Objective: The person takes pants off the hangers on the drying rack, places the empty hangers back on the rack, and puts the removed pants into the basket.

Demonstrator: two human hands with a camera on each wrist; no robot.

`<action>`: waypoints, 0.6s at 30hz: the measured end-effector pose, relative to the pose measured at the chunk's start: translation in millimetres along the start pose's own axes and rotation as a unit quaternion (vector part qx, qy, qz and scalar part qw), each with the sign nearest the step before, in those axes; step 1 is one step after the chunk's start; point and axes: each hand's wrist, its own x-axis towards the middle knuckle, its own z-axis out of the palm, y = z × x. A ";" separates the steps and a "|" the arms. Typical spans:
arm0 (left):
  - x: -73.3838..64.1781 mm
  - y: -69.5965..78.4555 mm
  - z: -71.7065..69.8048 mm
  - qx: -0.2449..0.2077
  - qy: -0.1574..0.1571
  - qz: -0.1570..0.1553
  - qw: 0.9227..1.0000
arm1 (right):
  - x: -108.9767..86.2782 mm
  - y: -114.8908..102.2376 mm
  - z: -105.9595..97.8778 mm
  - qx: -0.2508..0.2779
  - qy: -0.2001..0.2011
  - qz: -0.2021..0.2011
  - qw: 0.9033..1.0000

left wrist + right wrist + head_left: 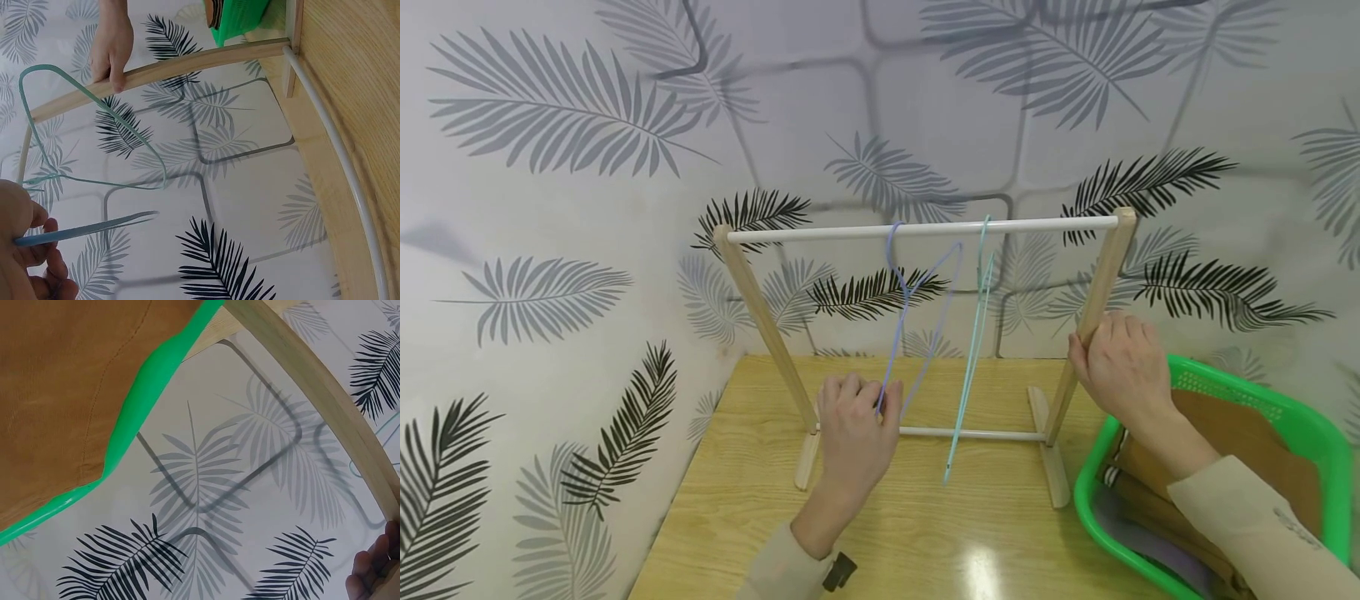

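Note:
A small clothes rack with a white top rail [820,233] and wooden posts stands on the table. From the rail hang a purple hanger [895,342], turned at an angle, and a light teal hanger [970,367], seen nearly edge-on. My left hand [857,425] grips the lower part of the purple hanger; in the left wrist view thumb and fingers pinch its bar [81,232]. My right hand [1123,367] holds the right wooden post [1101,283] about halfway up, its fingers [369,565] curled at the post in the right wrist view.
A green basket [1225,375] stands to the right of the rack, with brown cloth [1247,442] and a purple-grey piece [1157,533] inside. The wooden table [910,517] meets a wall [587,275] with leaf-patterned covering behind the rack. A white lower rail [977,434] joins the posts.

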 end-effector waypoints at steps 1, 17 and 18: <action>-0.3 -0.1 -0.9 -0.005 -0.003 0.000 1.000 | -0.1 -0.1 -0.4 0.001 -0.001 0.000 1.000; -7.3 -15.6 -18.7 -0.002 -0.063 0.049 0.997 | -8.0 -2.3 -14.5 0.038 -0.016 0.016 0.999; -8.0 -17.2 -20.1 0.000 -0.069 0.051 0.996 | -9.0 -2.7 -16.0 0.039 -0.018 0.016 0.999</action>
